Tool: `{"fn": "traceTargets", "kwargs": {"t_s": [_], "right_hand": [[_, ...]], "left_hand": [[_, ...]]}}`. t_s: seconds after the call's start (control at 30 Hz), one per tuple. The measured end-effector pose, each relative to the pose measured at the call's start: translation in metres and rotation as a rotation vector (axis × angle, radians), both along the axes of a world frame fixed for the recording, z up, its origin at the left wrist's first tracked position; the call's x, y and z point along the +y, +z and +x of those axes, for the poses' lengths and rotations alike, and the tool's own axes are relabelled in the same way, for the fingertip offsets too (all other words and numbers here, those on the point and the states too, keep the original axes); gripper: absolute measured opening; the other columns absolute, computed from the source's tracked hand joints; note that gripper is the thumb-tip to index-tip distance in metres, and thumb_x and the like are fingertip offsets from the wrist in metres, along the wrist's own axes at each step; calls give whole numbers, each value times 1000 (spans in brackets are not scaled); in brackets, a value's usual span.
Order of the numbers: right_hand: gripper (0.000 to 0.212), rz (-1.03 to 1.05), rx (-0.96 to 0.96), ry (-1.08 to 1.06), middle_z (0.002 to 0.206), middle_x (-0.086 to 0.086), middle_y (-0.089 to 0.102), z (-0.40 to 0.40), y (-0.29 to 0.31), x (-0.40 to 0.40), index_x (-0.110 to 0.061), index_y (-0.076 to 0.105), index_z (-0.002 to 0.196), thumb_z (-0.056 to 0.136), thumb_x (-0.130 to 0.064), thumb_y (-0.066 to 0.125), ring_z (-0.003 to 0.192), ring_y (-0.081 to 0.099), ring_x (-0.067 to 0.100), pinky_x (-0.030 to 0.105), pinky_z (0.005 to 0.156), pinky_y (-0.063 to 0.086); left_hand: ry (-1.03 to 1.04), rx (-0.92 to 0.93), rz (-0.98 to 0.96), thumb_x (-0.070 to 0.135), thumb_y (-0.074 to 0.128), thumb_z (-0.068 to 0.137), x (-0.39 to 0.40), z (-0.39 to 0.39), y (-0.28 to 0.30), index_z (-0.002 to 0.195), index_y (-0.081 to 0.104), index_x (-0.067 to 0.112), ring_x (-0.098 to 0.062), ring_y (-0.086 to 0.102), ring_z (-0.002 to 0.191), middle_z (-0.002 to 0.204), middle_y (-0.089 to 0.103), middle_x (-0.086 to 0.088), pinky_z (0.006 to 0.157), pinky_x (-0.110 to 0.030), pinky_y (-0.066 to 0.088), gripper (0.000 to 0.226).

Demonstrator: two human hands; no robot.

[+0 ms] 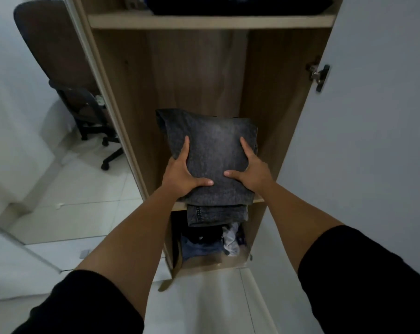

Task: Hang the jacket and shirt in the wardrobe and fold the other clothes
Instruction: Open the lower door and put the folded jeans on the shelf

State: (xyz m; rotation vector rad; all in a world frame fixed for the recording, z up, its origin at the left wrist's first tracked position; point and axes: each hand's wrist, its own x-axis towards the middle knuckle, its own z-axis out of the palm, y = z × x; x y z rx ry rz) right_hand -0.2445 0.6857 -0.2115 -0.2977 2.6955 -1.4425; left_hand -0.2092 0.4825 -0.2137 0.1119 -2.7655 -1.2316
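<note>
Head view: wardrobe (122,68) stands open, its pale door (377,116) swung to the right. Folded grey jeans (213,150) lie on the middle shelf (258,200), overhanging its front edge. Loose clothes (211,242) fill the compartment below. An office chair (59,63) stands left of the wardrobe. Left hand (182,173) and right hand (250,168) each clasp a side of the jeans, thumbs on top.
</note>
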Motion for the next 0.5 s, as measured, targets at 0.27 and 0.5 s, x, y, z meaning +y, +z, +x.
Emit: {"fn": "traceTargets", "kwargs": {"t_s": [0.27, 0.5], "right_hand": [[105, -11, 138, -25, 153, 5, 28, -74, -98, -7, -45, 5, 147, 72, -37, 79, 139, 29, 28, 39, 112, 30], [104, 43, 296, 6, 154, 5, 27, -117, -170, -22, -45, 4, 147, 72, -41, 77, 139, 27, 31, 42, 114, 28]], "left_hand": [[26, 141, -35, 46, 87, 52, -4, -71, -90, 145, -9, 46, -32, 26, 137, 149, 23, -14, 111, -42, 26, 133], [70, 291, -11, 47, 86, 51, -18, -103, -171, 144, -8, 48, -31, 27, 137, 149, 26, -12, 112, -42, 27, 132]]}}
